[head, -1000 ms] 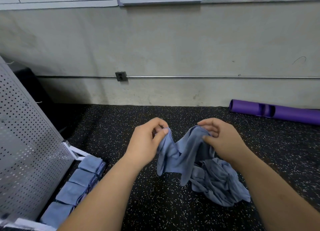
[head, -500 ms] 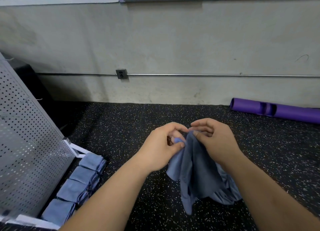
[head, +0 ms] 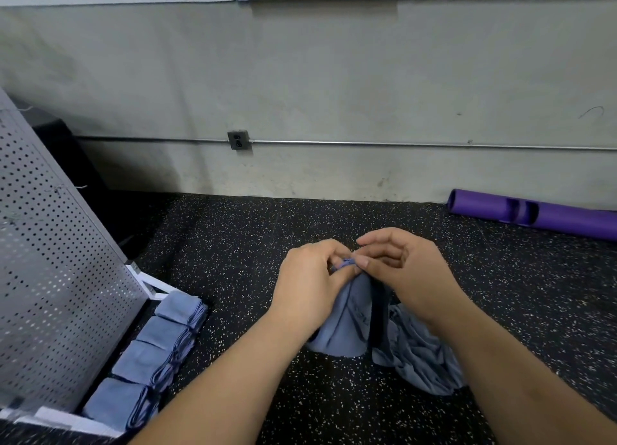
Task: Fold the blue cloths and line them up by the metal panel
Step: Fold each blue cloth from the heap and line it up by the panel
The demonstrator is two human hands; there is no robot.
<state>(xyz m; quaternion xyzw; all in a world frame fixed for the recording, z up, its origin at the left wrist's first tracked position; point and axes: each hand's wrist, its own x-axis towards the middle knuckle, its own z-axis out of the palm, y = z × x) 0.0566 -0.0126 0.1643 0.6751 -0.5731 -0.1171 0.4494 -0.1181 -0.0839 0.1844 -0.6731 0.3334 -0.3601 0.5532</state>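
Note:
A blue cloth [head: 347,321] hangs from my two hands above the speckled black floor. My left hand [head: 310,284] pinches its top edge between thumb and fingers, and my right hand [head: 400,267] pinches the same edge right beside it, fingertips nearly touching. A crumpled heap of blue cloths [head: 420,357] lies on the floor below my right wrist. Several folded blue cloths [head: 150,354] lie in a row along the foot of the perforated metal panel [head: 50,277] at the left.
A purple roll [head: 534,214] lies by the grey wall at the right. The panel's white base frame [head: 147,281] juts out onto the floor beside the folded row. A pipe and socket [head: 237,140] run along the wall.
My hands came together, bringing the two held corners of the cloth to meet. The cloth now hangs doubled and narrower than one second ago.

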